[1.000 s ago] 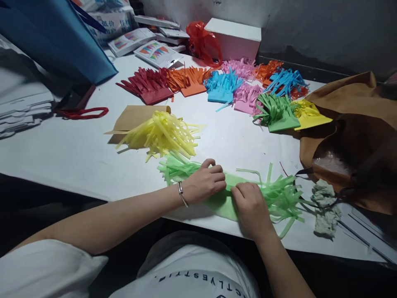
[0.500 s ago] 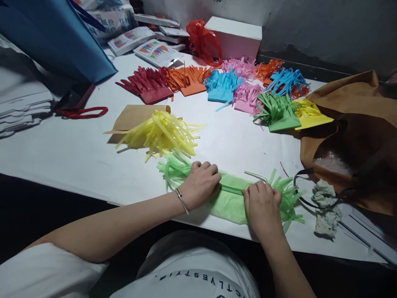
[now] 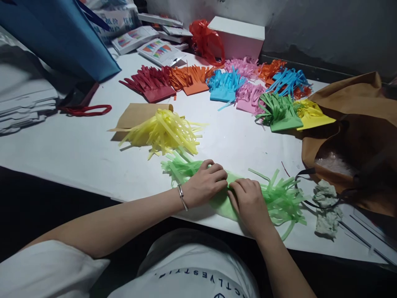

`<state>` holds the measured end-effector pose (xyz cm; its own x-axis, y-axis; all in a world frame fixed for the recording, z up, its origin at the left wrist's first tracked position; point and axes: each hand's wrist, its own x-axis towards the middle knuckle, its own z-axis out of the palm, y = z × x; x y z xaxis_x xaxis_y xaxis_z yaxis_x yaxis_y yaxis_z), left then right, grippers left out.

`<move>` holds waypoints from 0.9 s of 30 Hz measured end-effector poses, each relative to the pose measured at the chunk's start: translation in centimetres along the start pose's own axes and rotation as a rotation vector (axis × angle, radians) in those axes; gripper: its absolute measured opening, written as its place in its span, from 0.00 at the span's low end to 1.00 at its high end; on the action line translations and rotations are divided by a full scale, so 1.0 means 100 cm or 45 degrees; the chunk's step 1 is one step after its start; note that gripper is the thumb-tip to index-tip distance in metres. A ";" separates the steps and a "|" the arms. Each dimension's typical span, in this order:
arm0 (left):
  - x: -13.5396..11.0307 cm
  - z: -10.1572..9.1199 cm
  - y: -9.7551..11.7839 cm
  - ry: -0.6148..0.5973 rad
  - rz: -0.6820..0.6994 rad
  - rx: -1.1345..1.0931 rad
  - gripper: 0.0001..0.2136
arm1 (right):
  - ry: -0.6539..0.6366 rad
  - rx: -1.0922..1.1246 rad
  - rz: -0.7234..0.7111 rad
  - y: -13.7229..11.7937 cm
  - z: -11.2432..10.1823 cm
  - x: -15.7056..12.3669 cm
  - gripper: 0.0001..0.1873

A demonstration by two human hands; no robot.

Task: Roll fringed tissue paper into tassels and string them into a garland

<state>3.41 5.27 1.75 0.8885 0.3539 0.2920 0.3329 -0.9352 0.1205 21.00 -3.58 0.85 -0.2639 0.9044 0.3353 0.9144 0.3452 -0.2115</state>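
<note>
A light green tissue paper tassel (image 3: 222, 206), fringed at both ends, lies along the near edge of the white table. My left hand (image 3: 209, 182) grips its middle from the left, fingers curled round a rolled fold. Close beside it, my right hand (image 3: 248, 200) pinches the same fold, thumb and fingers bent; the fingertips of both hands are partly hidden. Loose strips spread out past each hand. Just beyond the left hand, a pale yellow tissue fringe (image 3: 169, 134) rests partly on a folded brown paper piece (image 3: 136, 115).
Folded fringed tissue in dark red (image 3: 158, 92), orange, blue, pink, green (image 3: 287, 120) and yellow lines the far side. A brown bag (image 3: 347, 107) stands open at right, near crumpled paper (image 3: 327, 211). Flat printed packets (image 3: 161, 51) and a white box (image 3: 237, 35) sit behind.
My right hand has slid left along the tassel's fold and is now close to my left hand. The right-hand fringe is uncovered, and the view has shifted slightly.
</note>
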 end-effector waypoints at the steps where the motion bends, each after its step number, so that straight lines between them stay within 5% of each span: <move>1: 0.000 0.001 -0.001 -0.001 -0.007 -0.019 0.07 | -0.016 0.000 -0.015 0.000 0.000 0.000 0.05; 11: 0.002 -0.002 0.003 -0.175 -0.194 -0.046 0.08 | -0.049 -0.160 0.158 0.020 -0.018 -0.030 0.06; 18: 0.020 -0.012 0.018 -0.311 -0.390 0.094 0.06 | -0.204 -0.302 0.329 0.015 -0.021 -0.015 0.05; 23: 0.023 -0.013 0.018 -0.236 -0.100 0.195 0.09 | -0.189 -0.213 0.392 0.016 -0.023 -0.010 0.04; 27: 0.027 -0.005 0.012 -0.169 0.096 0.236 0.11 | -0.082 -0.078 0.239 0.012 -0.019 -0.010 0.08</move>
<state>6.10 5.13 3.13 0.9427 0.2901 0.1650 0.3055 -0.9491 -0.0769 22.89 -4.58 1.97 -0.1042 0.9663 0.2353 0.9658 0.1548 -0.2079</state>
